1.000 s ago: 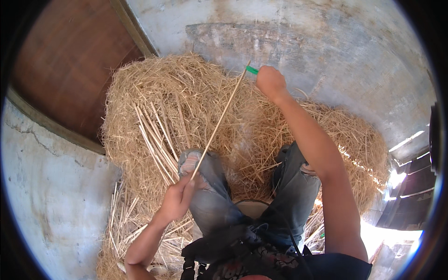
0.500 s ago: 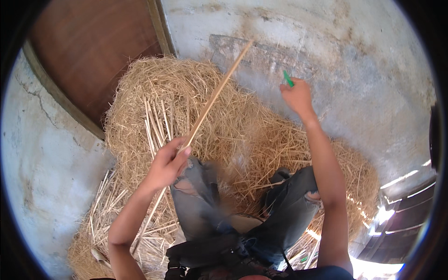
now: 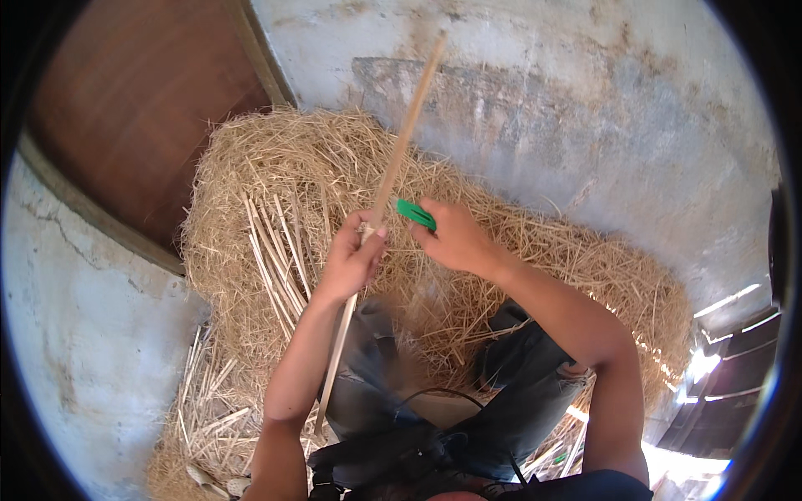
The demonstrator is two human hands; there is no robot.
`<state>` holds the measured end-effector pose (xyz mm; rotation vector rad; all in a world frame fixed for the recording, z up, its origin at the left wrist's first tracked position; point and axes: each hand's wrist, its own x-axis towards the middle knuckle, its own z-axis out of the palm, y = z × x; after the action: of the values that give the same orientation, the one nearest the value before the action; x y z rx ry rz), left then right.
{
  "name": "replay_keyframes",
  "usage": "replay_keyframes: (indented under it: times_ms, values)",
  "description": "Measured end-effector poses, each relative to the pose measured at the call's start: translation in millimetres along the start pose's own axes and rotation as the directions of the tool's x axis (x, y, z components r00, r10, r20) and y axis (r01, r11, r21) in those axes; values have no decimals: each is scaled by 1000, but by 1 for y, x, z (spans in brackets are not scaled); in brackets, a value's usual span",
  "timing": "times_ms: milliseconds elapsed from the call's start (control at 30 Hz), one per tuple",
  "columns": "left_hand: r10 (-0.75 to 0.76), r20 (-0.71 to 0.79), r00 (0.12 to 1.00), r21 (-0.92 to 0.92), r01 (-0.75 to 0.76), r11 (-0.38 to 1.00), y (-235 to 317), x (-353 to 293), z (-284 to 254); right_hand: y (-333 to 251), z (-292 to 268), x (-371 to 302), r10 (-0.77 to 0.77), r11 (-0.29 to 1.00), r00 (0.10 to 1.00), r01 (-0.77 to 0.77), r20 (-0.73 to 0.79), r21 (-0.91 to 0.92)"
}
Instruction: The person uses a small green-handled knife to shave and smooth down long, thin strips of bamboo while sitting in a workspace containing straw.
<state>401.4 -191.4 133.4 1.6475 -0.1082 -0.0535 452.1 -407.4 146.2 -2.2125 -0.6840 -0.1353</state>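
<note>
A long, pale bamboo strip (image 3: 407, 127) slants upward from my left hand (image 3: 352, 263), which is closed around its middle. Its lower end runs past my wrist toward my left knee. My right hand (image 3: 455, 238) grips a green utility knife (image 3: 416, 215) with a slotted handle. The knife's tip is close to the strip, just above my left fingers; I cannot make out the blade or whether it touches.
Dry straw (image 3: 276, 159) is heaped before me against a stained wall (image 3: 585, 125). Several bamboo strips (image 3: 280, 259) lean on the straw left of my hands. A brown door panel (image 3: 142, 108) stands at the far left. My legs (image 3: 518, 392) are bent below my hands.
My right hand has swung left and down with the knife, from far right to beside the strip. My left hand has moved right and up, and the strip stands steeper.
</note>
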Motion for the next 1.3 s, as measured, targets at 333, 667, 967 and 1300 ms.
replay_keyframes:
  times_ms: [333, 667, 967, 1300]
  values:
    - [47, -95, 994, -75, -54, 996, 0, 2, -19, -8, 21, 22, -73, 995, 993, 66, 97, 75]
    - [49, -117, 992, -9, -50, 999, -10, -9, -24, -18, 45, 46, 100, 983, 962, -55, 256, -176]
    - [40, -162, 986, 43, -33, 999, -37, -9, -33, -17, 45, 64, 138, 954, 960, -63, 243, -294]
    - [58, -102, 993, 358, -17, 934, -19, -29, -31, 4, 40, 80, 184, 961, 972, -146, 148, -235]
